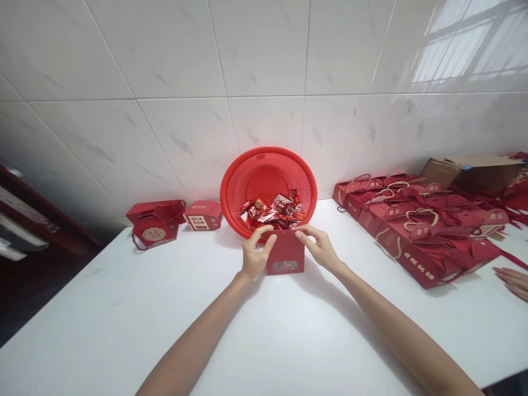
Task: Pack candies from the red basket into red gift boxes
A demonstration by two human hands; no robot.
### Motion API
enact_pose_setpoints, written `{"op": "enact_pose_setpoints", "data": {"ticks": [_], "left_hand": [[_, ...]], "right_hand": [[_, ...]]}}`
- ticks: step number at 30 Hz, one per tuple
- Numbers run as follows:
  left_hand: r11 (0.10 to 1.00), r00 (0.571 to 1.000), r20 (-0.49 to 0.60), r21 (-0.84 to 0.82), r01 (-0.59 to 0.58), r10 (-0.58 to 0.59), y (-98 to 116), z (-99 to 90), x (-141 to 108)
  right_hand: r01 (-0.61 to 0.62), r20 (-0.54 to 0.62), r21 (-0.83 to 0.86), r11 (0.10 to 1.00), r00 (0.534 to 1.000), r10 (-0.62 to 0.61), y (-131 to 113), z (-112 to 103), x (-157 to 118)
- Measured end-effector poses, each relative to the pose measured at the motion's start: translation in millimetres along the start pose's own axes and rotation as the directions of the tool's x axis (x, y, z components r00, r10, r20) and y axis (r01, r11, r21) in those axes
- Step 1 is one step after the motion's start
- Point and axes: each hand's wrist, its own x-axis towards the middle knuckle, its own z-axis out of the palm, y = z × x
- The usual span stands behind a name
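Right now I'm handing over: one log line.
left hand: red gift box, top edge | right hand: same edge | behind: perforated basket, wrapped sweets inside

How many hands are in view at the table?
3: the left hand and right hand, both at the top edge of the red box between them, plus another person's hand at far right, partly cut off. More may be hidden.

Large white tiles with faint grey veining cover the far wall (181,49), and a barred window's bright reflection (454,49) gleams on them at the far right. A smooth white table (289,341) runs up to the wall, its surface softly shadowed; left of it stands a dark reddish-brown piece of furniture (45,264).
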Motion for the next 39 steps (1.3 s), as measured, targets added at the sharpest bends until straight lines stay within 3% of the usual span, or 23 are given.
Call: {"op": "enact_pose_setpoints", "data": {"ticks": [4,9,13,15,16,19,22,23,25,29,31,36,39], "left_hand": [[0.999,0.999,-0.031,0.042,0.020,-0.018,-4.7,5.5,-14.0],[0.976,0.986,-0.133,0.206,-0.068,0.097,-10.4,7.6,-34.1],[0.903,0.929,-0.169,0.345,-0.257,0.329,-18.9,6.5,-33.9],[0.877,0.905,-0.134,0.340,-0.340,0.403,-20.3,7.8,-31.5],[0.865,0.894,-0.093,0.316,-0.391,0.438,-19.8,8.8,-30.7],[0.838,0.860,0.074,0.197,-0.508,0.504,-14.7,12.3,-30.2],[0.858,0.862,0.182,0.127,-0.498,0.473,-10.4,14.5,-30.8],[0.867,0.868,0.197,0.121,-0.483,0.456,-9.8,14.8,-30.8],[0.882,0.879,0.211,0.118,-0.457,0.428,-9.9,14.8,-30.3],[0.906,0.896,0.243,0.116,-0.407,0.372,-10.5,13.9,-29.2],[0.919,0.901,0.269,0.107,-0.379,0.340,-9.8,13.5,-29.3],[0.950,0.916,0.313,0.105,-0.295,0.250,-9.8,13.4,-29.1],[0.963,0.920,0.336,0.103,-0.250,0.203,-10.8,15.1,-28.8]], "right_hand": [[0.046,0.073,-0.064,0.997,0.996,-0.042,-0.8,-7.7,-1.4],[0.107,-0.006,-0.264,0.959,0.994,-0.113,-19.2,-34.4,-16.1],[0.051,-0.182,-0.395,0.917,0.974,-0.133,-49.0,-82.3,-45.7],[-0.017,-0.364,-0.411,0.912,0.920,-0.146,-67.5,-114.3,-66.1],[-0.061,-0.478,-0.401,0.914,0.865,-0.152,-77.0,-131.3,-77.4],[-0.179,-0.765,-0.383,0.906,0.611,-0.203,-102.7,-181.8,-112.9],[-0.227,-0.894,-0.408,0.884,0.298,-0.335,-115.8,-225.1,-147.3],[-0.242,-0.901,-0.420,0.874,0.225,-0.371,-116.2,-236.9,-157.8],[-0.305,-0.927,-0.367,0.879,0.201,-0.317,-111.3,-255.4,-176.4],[-0.523,-0.947,-0.179,0.834,0.322,-0.001,-87.1,-274.5,-198.8],[-0.585,-0.938,-0.143,0.799,0.337,0.079,-72.6,-279.2,-202.1],[-0.598,-0.963,-0.120,0.792,0.264,0.054,-45.7,-289.5,-197.7],[-0.697,-0.972,-0.204,0.688,0.227,-0.058,-48.2,-289.3,-191.7]]}}
